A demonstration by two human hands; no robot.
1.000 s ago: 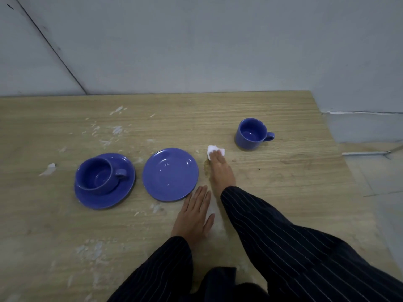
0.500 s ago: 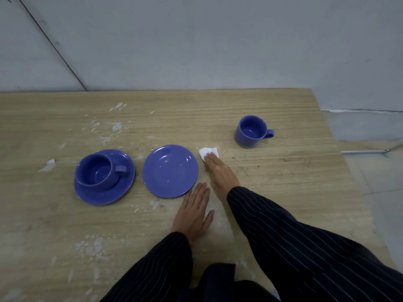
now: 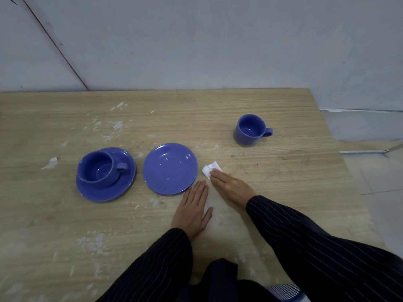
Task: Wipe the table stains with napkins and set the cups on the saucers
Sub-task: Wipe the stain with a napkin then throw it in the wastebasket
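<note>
right hand pressing napkin flat, beside empty saucer

On the counter, a cup sits on the left saucer; a bare saucer lies just to its right. A second cup stands farther right and behind, well apart. The napkin lies just right of the bare saucer, under the right hand; the left hand rests flat before that saucer.

Wood-grain table, two blue saucers, lone cup, napkin, white smears
</note>
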